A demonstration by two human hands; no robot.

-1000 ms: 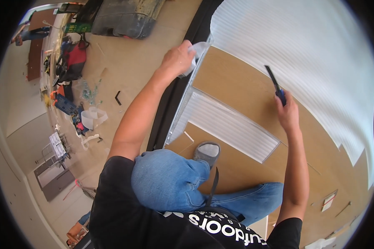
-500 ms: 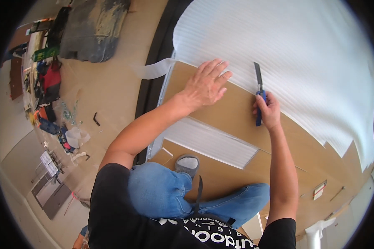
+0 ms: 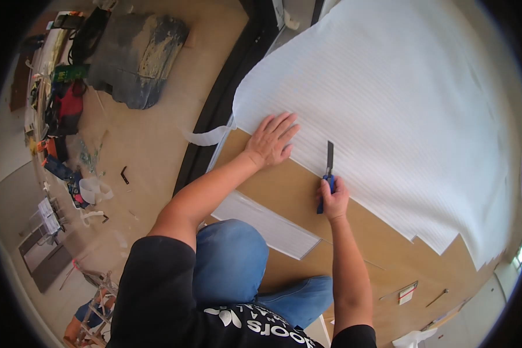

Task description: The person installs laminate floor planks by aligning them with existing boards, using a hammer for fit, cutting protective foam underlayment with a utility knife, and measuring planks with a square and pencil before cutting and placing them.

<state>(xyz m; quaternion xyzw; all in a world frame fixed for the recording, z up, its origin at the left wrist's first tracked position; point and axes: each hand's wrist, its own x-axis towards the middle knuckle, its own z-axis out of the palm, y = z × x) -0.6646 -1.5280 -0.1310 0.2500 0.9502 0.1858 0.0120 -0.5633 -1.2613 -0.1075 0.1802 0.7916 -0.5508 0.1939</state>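
My left hand lies flat, fingers stretched out, across the near edge of a white ribbed foam sheet. Part of its palm is over the brown board beneath. In my right hand is a blue-handled utility knife, its long dark blade extended and pointing away from me over the sheet. The sheet covers the far part of the board, and its right end has a stepped, jagged edge. A thin curled white strip sticks out beside the sheet's left corner.
A black raised border runs along the board's left side. Close to my knee lies a pale strip panel. A small red-and-white item rests at the right. Leftward on the floor are a stained dark slab, scattered tools and another person.
My view has shifted and turned. My left hand has come down flat onto the sheet's edge. The knife stays in my right hand, blade still pointing away.
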